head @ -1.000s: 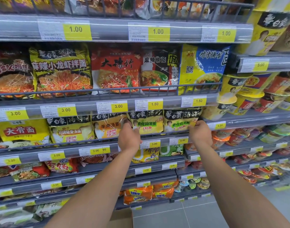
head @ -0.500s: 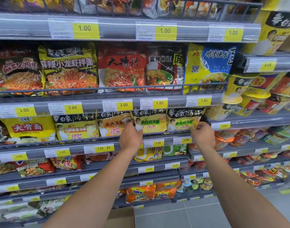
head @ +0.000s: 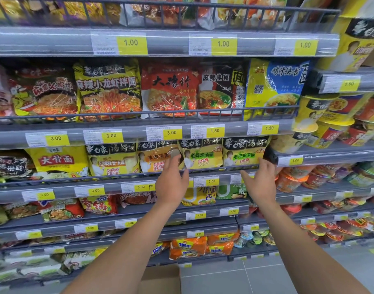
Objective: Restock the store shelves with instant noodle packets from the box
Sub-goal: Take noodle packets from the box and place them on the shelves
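Cardboard box (head: 160, 279) sitting on floor beneath forearms. Left hand (head: 171, 183) and right hand (head: 259, 184) hovering at shelf rail (head: 213, 168), fingers spread, gripping nothing. Yellow noodle packets (head: 244, 154) standing upright behind rail, under price tags (head: 214, 130).

Grey shelf edging (head: 75, 43) is noted, carrying yellow price tags (head: 214, 130). The noodle packets (head: 200, 154) are printed yellow under black bands, with green labels. A red packet (head: 169, 90) and a blue-and-yellow packet (head: 277, 85) are recorded. The box (head: 160, 279) is brown.
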The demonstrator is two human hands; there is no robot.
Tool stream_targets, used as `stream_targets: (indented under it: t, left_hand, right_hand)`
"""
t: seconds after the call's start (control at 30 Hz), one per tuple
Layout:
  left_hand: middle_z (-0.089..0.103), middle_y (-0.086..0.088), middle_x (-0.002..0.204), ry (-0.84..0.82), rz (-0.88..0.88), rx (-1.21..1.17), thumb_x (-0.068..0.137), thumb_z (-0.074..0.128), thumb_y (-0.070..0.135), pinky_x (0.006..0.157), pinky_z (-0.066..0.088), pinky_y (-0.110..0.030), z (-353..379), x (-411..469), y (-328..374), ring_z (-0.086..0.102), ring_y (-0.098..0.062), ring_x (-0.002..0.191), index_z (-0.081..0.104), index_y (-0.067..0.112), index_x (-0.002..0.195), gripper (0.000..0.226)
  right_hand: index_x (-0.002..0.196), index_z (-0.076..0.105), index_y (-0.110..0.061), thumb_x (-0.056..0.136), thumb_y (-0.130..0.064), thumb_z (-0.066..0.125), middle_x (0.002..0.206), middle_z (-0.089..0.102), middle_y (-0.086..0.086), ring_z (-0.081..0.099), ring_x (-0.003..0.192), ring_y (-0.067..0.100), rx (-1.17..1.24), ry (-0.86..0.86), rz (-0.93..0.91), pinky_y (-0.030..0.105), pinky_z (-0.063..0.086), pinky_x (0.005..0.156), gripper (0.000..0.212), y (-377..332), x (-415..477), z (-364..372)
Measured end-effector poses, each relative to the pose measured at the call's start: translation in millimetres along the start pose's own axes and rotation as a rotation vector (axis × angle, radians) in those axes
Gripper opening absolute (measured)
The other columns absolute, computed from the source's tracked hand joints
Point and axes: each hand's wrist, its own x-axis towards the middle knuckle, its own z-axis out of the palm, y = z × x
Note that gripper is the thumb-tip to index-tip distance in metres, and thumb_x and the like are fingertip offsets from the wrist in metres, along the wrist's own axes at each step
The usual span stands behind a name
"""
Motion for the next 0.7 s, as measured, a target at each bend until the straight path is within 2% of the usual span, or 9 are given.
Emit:
stream_targets:
  t: [0.07,0.13,0.2,0.37,0.47,0.57,0.7]
  left_hand:
    - [0.049,0.009,0.138,-0.012,0.066,0.011,0.098,0.057,0.038,0.073,0.059,-0.039,-4.7,-6.6,-9.1,0.061,-0.015,0.107,0.044,0.028,0.139,0.044]
    - [0.046,0.007,0.146,-0.030,0.127,0.035,0.098,0.057,0.038,0.097,0.052,-0.040,-11.2,-13.4,-20.6,0.046,-0.018,0.132,0.043,0.027,0.144,0.049]
    - [0.041,0.005,0.153,-0.037,0.170,0.072,0.098,0.057,0.040,0.112,0.041,-0.039,-18.2,-19.1,-31.5,0.035,-0.019,0.142,0.040,0.026,0.148,0.056]
    - [0.033,0.008,0.159,-0.067,0.201,0.090,0.097,0.054,0.051,0.117,0.036,-0.042,-42.3,-38.4,-63.7,0.027,-0.016,0.147,0.033,0.030,0.153,0.064]
    - [0.032,0.009,0.159,-0.077,0.203,0.080,0.097,0.054,0.050,0.117,0.036,-0.044,-67.4,-55.0,-89.3,0.028,-0.015,0.148,0.033,0.030,0.153,0.063]
    - [0.029,0.008,0.161,-0.092,0.169,0.096,0.098,0.055,0.047,0.119,0.030,-0.041,-94.5,-75.6,-120.6,0.026,-0.016,0.149,0.035,0.029,0.153,0.062]
    - [0.028,0.008,0.162,-0.107,0.147,0.104,0.098,0.054,0.048,0.120,0.027,-0.041,-128.7,-105.9,-170.7,0.022,-0.016,0.151,0.034,0.031,0.153,0.061]
  right_hand:
    - [0.149,0.036,-0.006,0.089,-0.038,0.072,0.151,0.036,0.016,0.035,0.141,0.033,-0.012,-0.004,-0.038,0.049,0.043,0.106,0.077,-4.2,-8.0,0.9]
    - [0.149,0.037,-0.007,0.088,-0.040,0.072,0.154,0.034,0.014,0.030,0.144,0.031,-0.030,-0.010,-0.065,0.052,0.041,0.110,0.078,-11.0,-18.2,2.5]
    - [0.150,0.036,-0.008,0.088,-0.043,0.071,0.156,0.032,0.013,0.028,0.146,0.031,-0.046,-0.016,-0.089,0.051,0.038,0.111,0.079,-19.6,-29.7,3.4]
    - [0.151,0.035,-0.007,0.089,-0.040,0.071,0.156,0.032,0.012,0.029,0.146,0.030,-0.067,-0.036,-0.129,0.050,0.039,0.111,0.079,-44.5,-65.5,8.9]
    - [0.150,0.037,-0.009,0.088,-0.040,0.072,0.155,0.034,0.013,0.029,0.145,0.030,-0.074,-0.050,-0.137,0.047,0.037,0.113,0.077,-61.1,-91.4,15.9]
    - [0.150,0.037,-0.011,0.088,-0.043,0.071,0.155,0.033,0.012,0.030,0.144,0.032,-0.088,-0.078,-0.116,0.050,0.038,0.113,0.077,-81.7,-123.0,25.2]
    - [0.150,0.036,-0.007,0.091,-0.040,0.069,0.156,0.030,0.012,0.027,0.145,0.030,-0.066,-0.121,-0.136,0.049,0.038,0.112,0.076,-109.2,-171.4,43.5]
